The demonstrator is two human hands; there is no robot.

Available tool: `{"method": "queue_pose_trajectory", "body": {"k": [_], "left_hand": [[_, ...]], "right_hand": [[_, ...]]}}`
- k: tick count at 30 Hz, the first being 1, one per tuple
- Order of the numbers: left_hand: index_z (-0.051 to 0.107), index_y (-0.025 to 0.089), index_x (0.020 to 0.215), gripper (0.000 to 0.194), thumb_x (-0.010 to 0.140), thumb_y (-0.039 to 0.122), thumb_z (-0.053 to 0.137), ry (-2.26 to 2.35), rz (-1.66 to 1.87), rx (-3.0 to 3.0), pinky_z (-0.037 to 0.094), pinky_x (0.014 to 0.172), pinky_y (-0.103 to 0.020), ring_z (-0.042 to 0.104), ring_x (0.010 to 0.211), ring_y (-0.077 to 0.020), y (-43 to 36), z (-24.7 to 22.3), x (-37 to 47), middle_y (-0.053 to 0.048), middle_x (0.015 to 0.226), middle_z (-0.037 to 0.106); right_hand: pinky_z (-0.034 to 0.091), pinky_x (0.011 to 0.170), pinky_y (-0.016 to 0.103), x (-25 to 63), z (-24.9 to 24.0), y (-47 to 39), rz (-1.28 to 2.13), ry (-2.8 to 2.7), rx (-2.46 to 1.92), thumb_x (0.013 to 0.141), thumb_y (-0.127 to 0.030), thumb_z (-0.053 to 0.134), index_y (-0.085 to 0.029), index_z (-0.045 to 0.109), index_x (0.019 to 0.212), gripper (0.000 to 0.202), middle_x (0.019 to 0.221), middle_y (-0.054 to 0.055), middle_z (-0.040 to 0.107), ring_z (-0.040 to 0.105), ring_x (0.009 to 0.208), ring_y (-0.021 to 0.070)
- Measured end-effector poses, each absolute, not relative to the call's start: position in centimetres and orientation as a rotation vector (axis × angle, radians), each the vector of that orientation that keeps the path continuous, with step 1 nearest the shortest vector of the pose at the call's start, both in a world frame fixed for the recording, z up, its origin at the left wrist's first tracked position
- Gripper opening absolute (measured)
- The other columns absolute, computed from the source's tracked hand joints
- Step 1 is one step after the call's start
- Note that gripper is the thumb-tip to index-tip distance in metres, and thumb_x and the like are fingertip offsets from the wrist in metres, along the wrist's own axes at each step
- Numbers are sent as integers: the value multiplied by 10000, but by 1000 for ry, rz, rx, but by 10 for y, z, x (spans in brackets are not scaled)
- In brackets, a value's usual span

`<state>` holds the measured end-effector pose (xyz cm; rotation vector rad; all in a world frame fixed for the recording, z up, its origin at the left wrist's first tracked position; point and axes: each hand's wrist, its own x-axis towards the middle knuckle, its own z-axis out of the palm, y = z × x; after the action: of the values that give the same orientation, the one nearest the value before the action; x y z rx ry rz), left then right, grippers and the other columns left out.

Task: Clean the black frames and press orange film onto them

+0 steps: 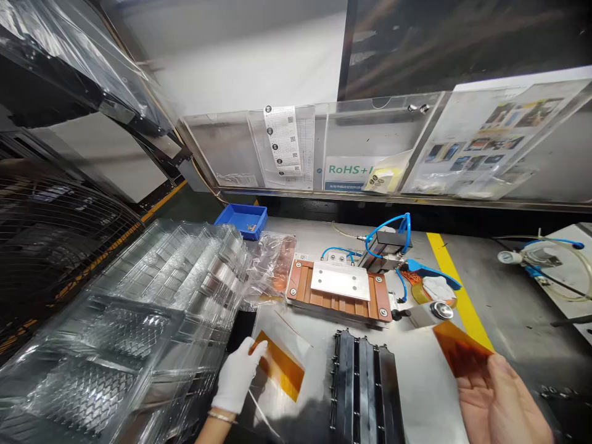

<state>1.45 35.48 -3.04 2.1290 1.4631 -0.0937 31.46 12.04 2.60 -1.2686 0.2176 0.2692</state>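
Observation:
My left hand [239, 376], in a white glove, is closed at the upper left edge of an amber film [282, 367] that lies over a clear sheet [296, 336] on the metal table. My bare right hand [502, 394] pinches a second amber film [460, 348] between thumb and fingers, raised at the right. Between the hands lie long black parts [365, 388] side by side. Behind them stands a brown fixture [300, 280] with a white metal plate [340, 280] on top.
Stacked clear plastic trays [152, 320] fill the left side. A blue bin [243, 221] and a plastic bag [268, 268] sit behind them. Blue air hoses [409, 228], a tape roll [437, 290] and a round-topped metal block [439, 311] stand near the fixture.

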Motion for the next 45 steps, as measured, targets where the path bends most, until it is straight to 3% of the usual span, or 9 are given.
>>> {"method": "queue_pose_trajectory", "body": {"k": [3, 6, 8, 11, 14, 20, 28, 35, 45], "left_hand": [[672, 184, 953, 290, 928, 374, 455, 1507, -102, 2105, 464, 635, -281, 671, 731, -215, 360, -54, 35, -65, 843, 715], [606, 130, 1235, 383, 893, 223, 464, 1433, 0, 2168, 421, 966, -406, 588, 1136, -298, 359, -52, 57, -159, 1287, 615], [637, 147, 1222, 378, 893, 212, 462, 1322, 27, 2193, 370, 1045, -425, 560, 1174, -290, 356, -38, 73, -135, 1285, 624], [743, 232, 986, 247, 882, 307, 532, 1018, -31, 2016, 473, 931, -277, 656, 975, -186, 344, -4, 100, -16, 1027, 745], [770, 208, 919, 217, 805, 314, 618, 703, -126, 1670, 499, 765, -230, 661, 824, -167, 333, 28, 130, -10, 896, 760], [733, 134, 680, 213, 764, 266, 588, 635, -164, 1812, 311, 513, -216, 444, 561, -99, 333, 49, 163, 32, 568, 547], [649, 174, 713, 183, 767, 337, 587, 902, -1, 1614, 399, 550, -234, 512, 550, -121, 379, 38, 171, 23, 604, 593], [641, 171, 758, 270, 818, 429, 588, 887, 58, 1539, 386, 529, -235, 486, 514, -109, 411, 5, 182, 40, 561, 554], [555, 200, 662, 289, 772, 465, 597, 1010, -24, 1719, 389, 522, -249, 515, 456, -122, 450, -33, 217, 49, 521, 556]], "right_hand": [[569, 765, 193, 315, 30, 126, 286, 209, -1454, 651, -491, 830, -240, 680, 898, 382, 903, -13, 725, 677, 830, 133], [587, 687, 243, 315, 28, 134, 505, 28, -1728, 553, -580, 833, -204, 711, 866, 504, 834, 36, 753, 708, 792, 206], [591, 663, 270, 313, 26, 141, 755, -208, -1755, 575, -588, 810, -201, 709, 786, 453, 763, 39, 750, 714, 745, 226], [564, 641, 269, 303, 25, 159, 1044, -486, -1706, 695, -528, 751, -206, 700, 738, 329, 695, 18, 725, 695, 682, 203], [515, 608, 260, 292, 27, 179, 1140, -566, -1690, 741, -462, 725, -202, 697, 732, 261, 653, 3, 694, 660, 629, 178], [461, 582, 251, 294, 22, 196, 1280, -615, -1667, 769, -460, 706, -201, 678, 820, 266, 673, -10, 675, 616, 605, 155], [479, 669, 277, 344, -8, 170, 1300, -450, -1674, 780, -705, 599, -213, 695, 778, 502, 749, 28, 703, 608, 723, 192], [480, 674, 286, 351, -25, 177, 1057, -10, -1625, 683, -669, 714, -218, 714, 833, 476, 722, 15, 661, 574, 704, 184], [306, 439, 240, 394, -39, 232, 1045, -122, -1798, 648, -558, 717, -226, 518, 556, 398, 482, -57, 472, 398, 440, 103]]}}
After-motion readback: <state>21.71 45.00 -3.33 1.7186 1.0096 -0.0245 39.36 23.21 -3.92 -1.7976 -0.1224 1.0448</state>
